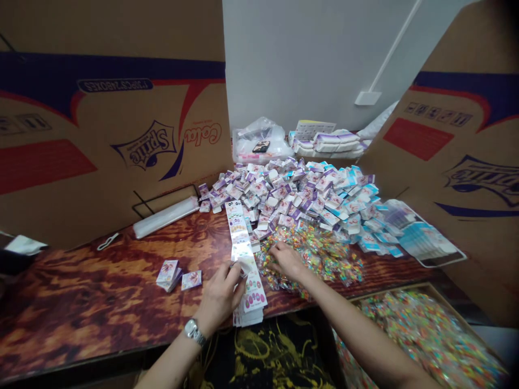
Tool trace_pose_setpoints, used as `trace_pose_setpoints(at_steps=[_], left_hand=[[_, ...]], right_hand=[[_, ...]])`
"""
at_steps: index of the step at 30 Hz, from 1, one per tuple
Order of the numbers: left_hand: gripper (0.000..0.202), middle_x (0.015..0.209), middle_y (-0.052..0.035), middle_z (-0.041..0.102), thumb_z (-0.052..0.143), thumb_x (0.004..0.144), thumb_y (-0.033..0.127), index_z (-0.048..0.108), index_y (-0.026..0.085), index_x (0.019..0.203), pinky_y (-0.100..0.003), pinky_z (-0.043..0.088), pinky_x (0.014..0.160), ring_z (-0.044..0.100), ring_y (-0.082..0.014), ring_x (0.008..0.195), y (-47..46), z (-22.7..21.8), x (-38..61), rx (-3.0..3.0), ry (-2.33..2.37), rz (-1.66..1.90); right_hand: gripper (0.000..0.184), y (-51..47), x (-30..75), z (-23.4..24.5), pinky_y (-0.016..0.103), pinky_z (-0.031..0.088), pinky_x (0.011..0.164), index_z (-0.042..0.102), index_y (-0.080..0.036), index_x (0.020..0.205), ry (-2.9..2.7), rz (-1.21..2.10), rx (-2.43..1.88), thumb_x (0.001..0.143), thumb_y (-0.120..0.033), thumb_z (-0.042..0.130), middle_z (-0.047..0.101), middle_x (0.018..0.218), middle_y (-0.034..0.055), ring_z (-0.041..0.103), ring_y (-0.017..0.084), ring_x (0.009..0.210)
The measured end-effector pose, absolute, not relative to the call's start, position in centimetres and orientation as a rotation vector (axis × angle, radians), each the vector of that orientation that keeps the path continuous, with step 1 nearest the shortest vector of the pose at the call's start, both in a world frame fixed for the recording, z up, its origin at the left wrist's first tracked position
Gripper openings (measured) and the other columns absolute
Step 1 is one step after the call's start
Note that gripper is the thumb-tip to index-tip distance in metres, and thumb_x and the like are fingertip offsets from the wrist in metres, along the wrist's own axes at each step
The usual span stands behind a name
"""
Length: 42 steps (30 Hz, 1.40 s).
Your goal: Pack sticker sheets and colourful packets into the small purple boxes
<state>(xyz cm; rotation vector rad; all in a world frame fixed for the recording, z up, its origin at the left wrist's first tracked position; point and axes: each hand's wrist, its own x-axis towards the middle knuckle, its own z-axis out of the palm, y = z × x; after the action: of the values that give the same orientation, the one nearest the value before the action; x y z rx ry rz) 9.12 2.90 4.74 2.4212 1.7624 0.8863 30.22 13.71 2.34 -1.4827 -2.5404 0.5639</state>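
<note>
My left hand [221, 294], a watch on its wrist, pinches a small clear piece at the edge of a long strip of sticker sheets [243, 254] that lies on the table. My right hand [286, 259] reaches into a heap of small clear packets with colourful beads [320, 254], fingers curled on the packets. Behind it lies a big pile of small purple, white and blue printed cards [300, 192].
Large cardboard boxes [101, 124] stand left and right as walls. A clear plastic sleeve roll [166, 216] and two loose cards [176, 275] lie on the wooden table [81, 302]. A box full of colourful packets [425, 335] sits at the lower right.
</note>
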Motion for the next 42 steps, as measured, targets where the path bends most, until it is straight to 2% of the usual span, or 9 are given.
trace_pose_setpoints(at_steps=[3, 6, 11, 15, 17, 20, 24, 28, 42], left_hand=[[0.023, 0.096, -0.0061, 0.058, 0.046, 0.086, 0.021, 0.047, 0.021, 0.109, -0.028, 0.052, 0.071, 0.060, -0.0171, 0.081, 2.8, 4.7, 9.1, 2.398, 1.753, 0.893], [0.024, 0.091, -0.0050, 0.058, 0.047, 0.085, 0.020, 0.047, 0.021, 0.109, -0.028, 0.051, 0.070, 0.059, -0.0175, 0.079, 2.7, 4.6, 9.2, 2.371, 1.744, 0.905], [0.026, 0.086, -0.0042, 0.057, 0.049, 0.084, 0.018, 0.045, 0.020, 0.109, -0.029, 0.049, 0.069, 0.057, -0.0178, 0.077, 2.8, 4.3, 9.2, 2.305, 1.719, 0.931], [0.027, 0.085, -0.0037, 0.056, 0.051, 0.081, 0.015, 0.044, 0.019, 0.107, -0.029, 0.049, 0.068, 0.057, -0.0178, 0.076, 2.9, 4.4, 9.4, 2.270, 1.703, 0.934], [0.029, 0.086, -0.0041, 0.056, 0.052, 0.079, 0.014, 0.044, 0.019, 0.107, -0.029, 0.049, 0.068, 0.057, -0.0183, 0.077, 2.8, 4.5, 9.6, 2.257, 1.705, 0.939], [0.034, 0.086, -0.0043, 0.057, 0.052, 0.077, 0.011, 0.043, 0.019, 0.109, -0.029, 0.049, 0.069, 0.058, -0.0191, 0.079, 2.7, 4.5, 9.9, 2.265, 1.713, 0.939], [0.032, 0.086, -0.0050, 0.057, 0.050, 0.077, 0.010, 0.043, 0.018, 0.106, -0.030, 0.049, 0.068, 0.058, -0.0204, 0.080, 2.4, 4.5, 10.1, 2.327, 1.734, 0.898], [0.032, 0.089, -0.0056, 0.057, 0.049, 0.077, 0.009, 0.042, 0.018, 0.106, -0.031, 0.049, 0.070, 0.058, -0.0209, 0.083, 2.4, 4.5, 10.1, 2.334, 1.742, 0.880], [0.032, 0.087, -0.0042, 0.055, 0.048, 0.076, 0.009, 0.041, 0.019, 0.105, -0.031, 0.050, 0.071, 0.057, -0.0198, 0.082, 2.6, 4.8, 10.3, 2.293, 1.702, 0.845]], right_hand=[[0.010, 14.0, 30.4, 2.4, 0.027, 0.042, 0.072, 0.065, -0.020, 0.086, -2.490, 0.618, -1.431, 0.082, -0.024, 0.057, 0.063, 0.089, 0.0059, 0.058, 0.019, 0.084], [0.014, 14.4, 30.7, 2.8, 0.025, 0.042, 0.069, 0.065, -0.019, 0.081, -2.408, 0.693, -1.367, 0.085, -0.021, 0.052, 0.066, 0.079, 0.0023, 0.059, 0.016, 0.075], [0.024, 13.4, 30.3, 5.8, 0.023, 0.044, 0.060, 0.060, -0.016, 0.091, -2.209, 0.806, -1.277, 0.092, -0.030, 0.040, 0.065, 0.078, 0.0026, 0.058, 0.014, 0.066], [0.020, 10.8, 28.6, 9.3, 0.022, 0.044, 0.061, 0.059, -0.018, 0.093, -2.037, 0.998, -1.006, 0.091, -0.033, 0.046, 0.063, 0.080, 0.0018, 0.058, 0.013, 0.069], [0.015, 9.5, 27.7, 10.4, 0.024, 0.044, 0.067, 0.060, -0.019, 0.091, -2.115, 0.926, -0.895, 0.090, -0.028, 0.048, 0.063, 0.081, 0.0017, 0.058, 0.013, 0.074], [0.014, 8.3, 26.8, 10.8, 0.027, 0.042, 0.072, 0.062, -0.018, 0.089, -2.305, 0.627, -0.877, 0.090, -0.022, 0.048, 0.062, 0.083, 0.0038, 0.056, 0.016, 0.080], [0.017, 8.1, 26.2, 10.7, 0.027, 0.039, 0.067, 0.062, -0.018, 0.084, -2.539, 0.279, -0.911, 0.090, -0.022, 0.047, 0.060, 0.077, 0.0046, 0.054, 0.017, 0.076], [0.019, 8.3, 26.0, 11.0, 0.027, 0.035, 0.063, 0.061, -0.019, 0.077, -2.660, 0.069, -0.953, 0.090, -0.024, 0.049, 0.057, 0.076, 0.0043, 0.051, 0.017, 0.074], [0.015, 9.2, 26.2, 10.9, 0.025, 0.032, 0.060, 0.061, -0.020, 0.075, -2.717, 0.173, -0.812, 0.086, -0.020, 0.051, 0.052, 0.077, 0.0032, 0.046, 0.016, 0.074]])
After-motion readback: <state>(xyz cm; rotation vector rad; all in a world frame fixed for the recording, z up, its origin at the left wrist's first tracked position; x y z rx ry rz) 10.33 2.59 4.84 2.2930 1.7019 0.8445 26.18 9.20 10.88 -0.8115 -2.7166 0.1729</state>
